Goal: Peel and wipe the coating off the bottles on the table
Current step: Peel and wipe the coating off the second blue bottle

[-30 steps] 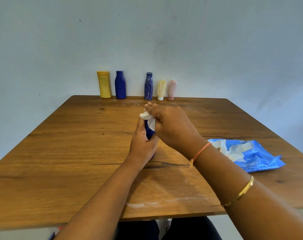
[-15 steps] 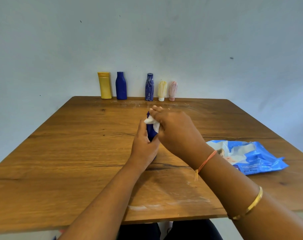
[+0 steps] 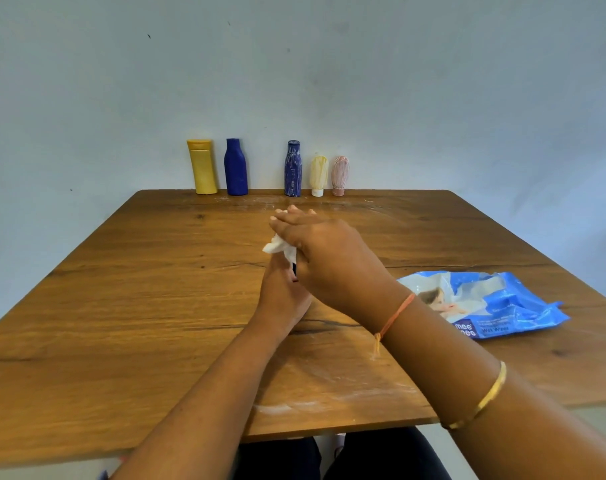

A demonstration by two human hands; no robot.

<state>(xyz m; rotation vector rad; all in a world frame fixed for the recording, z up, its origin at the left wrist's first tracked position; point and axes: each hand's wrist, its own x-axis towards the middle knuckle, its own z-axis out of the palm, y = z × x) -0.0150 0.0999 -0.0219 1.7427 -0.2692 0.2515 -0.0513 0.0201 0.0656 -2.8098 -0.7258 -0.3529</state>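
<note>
My left hand (image 3: 280, 299) grips a small dark blue bottle (image 3: 294, 270) upright over the middle of the table; only a thin sliver of it shows between my hands. My right hand (image 3: 329, 258) covers the bottle's upper part and holds a crumpled white wipe (image 3: 277, 245) against it. Along the table's far edge stand a yellow bottle (image 3: 201, 167), a plain blue bottle (image 3: 236, 167), a blue bottle streaked with white coating (image 3: 292, 169), a small cream tube (image 3: 318, 175) and a small pink tube (image 3: 340, 174).
An opened blue wet-wipes pack (image 3: 485, 306) lies on the wooden table (image 3: 121, 306) to the right of my hands. White smears mark the table near its front edge (image 3: 329, 400). A pale wall rises right behind the row of bottles.
My right hand has slid further over the bottle with the wipe, hiding nearly all of it. My left hand keeps its grip in the same place.
</note>
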